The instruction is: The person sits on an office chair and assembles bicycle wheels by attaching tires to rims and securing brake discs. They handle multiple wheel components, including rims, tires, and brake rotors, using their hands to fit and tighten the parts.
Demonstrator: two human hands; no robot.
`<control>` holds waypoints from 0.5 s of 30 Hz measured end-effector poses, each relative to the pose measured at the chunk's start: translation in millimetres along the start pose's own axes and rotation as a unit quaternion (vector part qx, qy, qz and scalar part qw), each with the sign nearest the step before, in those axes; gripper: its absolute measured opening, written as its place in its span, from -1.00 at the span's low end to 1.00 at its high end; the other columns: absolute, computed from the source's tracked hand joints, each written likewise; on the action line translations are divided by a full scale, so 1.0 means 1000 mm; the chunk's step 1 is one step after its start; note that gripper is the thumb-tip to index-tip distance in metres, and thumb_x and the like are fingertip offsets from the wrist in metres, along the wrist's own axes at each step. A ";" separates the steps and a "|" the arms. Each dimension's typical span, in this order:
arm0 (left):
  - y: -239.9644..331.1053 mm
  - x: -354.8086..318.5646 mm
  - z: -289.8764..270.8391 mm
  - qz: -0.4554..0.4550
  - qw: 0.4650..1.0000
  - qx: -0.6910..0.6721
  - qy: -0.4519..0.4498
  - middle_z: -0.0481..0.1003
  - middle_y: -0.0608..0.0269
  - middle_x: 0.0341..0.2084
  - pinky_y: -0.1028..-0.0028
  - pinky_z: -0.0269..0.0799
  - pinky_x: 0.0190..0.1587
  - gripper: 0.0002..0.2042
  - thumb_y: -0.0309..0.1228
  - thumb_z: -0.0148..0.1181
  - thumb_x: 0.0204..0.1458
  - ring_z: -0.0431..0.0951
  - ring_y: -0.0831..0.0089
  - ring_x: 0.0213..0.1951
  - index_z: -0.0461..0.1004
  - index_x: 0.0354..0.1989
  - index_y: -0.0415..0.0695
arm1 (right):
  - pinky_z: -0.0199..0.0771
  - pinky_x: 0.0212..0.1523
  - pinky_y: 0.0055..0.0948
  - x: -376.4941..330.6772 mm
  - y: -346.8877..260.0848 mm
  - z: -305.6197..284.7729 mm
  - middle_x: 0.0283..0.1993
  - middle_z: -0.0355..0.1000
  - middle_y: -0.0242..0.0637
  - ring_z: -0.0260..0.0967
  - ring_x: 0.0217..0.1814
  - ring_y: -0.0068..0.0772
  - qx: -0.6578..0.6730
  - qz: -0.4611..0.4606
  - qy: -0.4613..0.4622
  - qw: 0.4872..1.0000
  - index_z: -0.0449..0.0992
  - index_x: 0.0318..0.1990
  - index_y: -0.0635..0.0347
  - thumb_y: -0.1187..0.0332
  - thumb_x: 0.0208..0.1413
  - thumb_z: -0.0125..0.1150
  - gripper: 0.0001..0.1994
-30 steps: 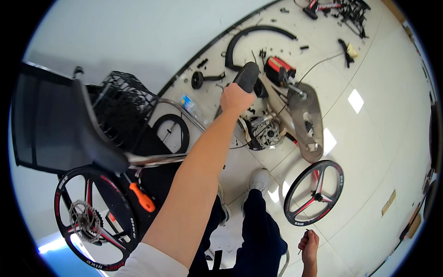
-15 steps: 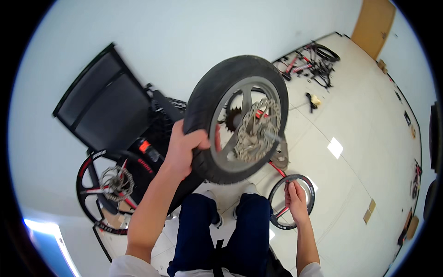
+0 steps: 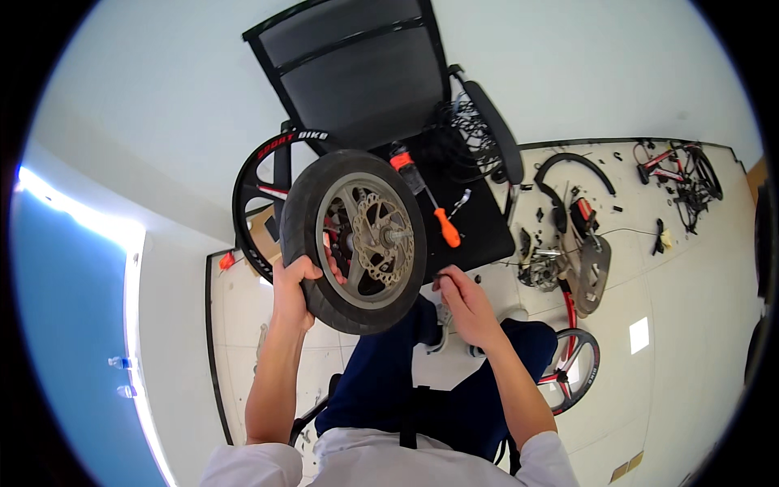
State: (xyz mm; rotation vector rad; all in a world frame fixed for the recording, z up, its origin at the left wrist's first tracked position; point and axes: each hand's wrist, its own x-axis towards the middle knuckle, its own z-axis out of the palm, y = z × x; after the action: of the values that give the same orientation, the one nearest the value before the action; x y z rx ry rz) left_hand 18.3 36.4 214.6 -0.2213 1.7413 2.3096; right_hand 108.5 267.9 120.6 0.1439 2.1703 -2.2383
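Note:
My left hand (image 3: 294, 286) grips the black tyre of a small wheel (image 3: 357, 302), thumb on the near side and fingers reaching through the spokes. The wheel is raised in front of the chair, its toothed metal disc (image 3: 388, 261) facing right. Beside the wheel's lower right, my right hand (image 3: 468, 307) is closed with thumb and fingers pinched. Whatever it may hold is too small to make out. Behind them, on the black chair seat (image 3: 485, 235), lie an orange-handled screwdriver (image 3: 447, 228), a small shiny metal tool (image 3: 462, 200) and a dark bottle with an orange label (image 3: 404, 162).
A black spoked wheel (image 3: 244, 193) stands behind the chair's left side. To the right, a red and white spoked wheel (image 3: 595, 365), a loose curved tyre (image 3: 568, 161) and a red bicycle frame (image 3: 665, 174) are on the tiled floor. Black cables (image 3: 466, 130) heap by the armrest.
My view has swung toward the chair, which now sits ahead. The small wheel stays in my left hand, held lower. My right hand has come in close to it, still pinched.

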 end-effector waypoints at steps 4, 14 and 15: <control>0.005 0.027 -0.026 -0.042 0.999 0.016 0.012 0.43 0.05 -0.56 0.33 0.52 -0.39 -0.66 -0.47 -0.03 -0.34 0.48 0.25 -0.55 0.40 -0.31 -0.39 | 0.35 -0.24 -0.48 0.049 0.011 0.032 -0.31 0.43 -0.29 0.33 -0.35 -0.41 -0.042 -0.060 -0.041 0.996 0.38 -0.11 0.28 0.39 0.33 -0.13 -0.83; 0.003 0.081 -0.024 -0.137 0.986 0.083 -0.035 0.44 0.05 -0.55 0.38 0.52 -0.42 -0.70 -0.46 0.02 -0.29 0.49 0.30 -0.58 0.40 -0.33 -0.39 | 0.45 -0.40 -0.28 0.094 0.044 0.060 -0.40 0.46 -0.06 0.45 -0.39 0.00 -0.166 -0.184 0.052 0.967 0.42 -0.13 0.25 0.43 0.23 0.05 -0.87; 0.001 0.083 -0.024 -0.137 0.987 0.078 -0.034 0.44 0.06 -0.55 0.39 0.51 -0.42 -0.69 -0.47 0.02 -0.29 0.49 0.30 -0.58 0.40 -0.33 -0.39 | 0.44 -0.43 -0.29 0.092 0.042 0.059 -0.42 0.45 -0.07 0.45 -0.42 -0.01 -0.146 -0.148 0.059 0.976 0.42 -0.12 0.25 0.42 0.24 0.05 -0.87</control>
State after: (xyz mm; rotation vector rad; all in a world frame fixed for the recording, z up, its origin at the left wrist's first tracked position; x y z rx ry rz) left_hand -62.6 21.7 187.3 -0.3271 1.7267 1.9564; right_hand 16.7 212.0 73.3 -0.0592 2.7154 -2.0494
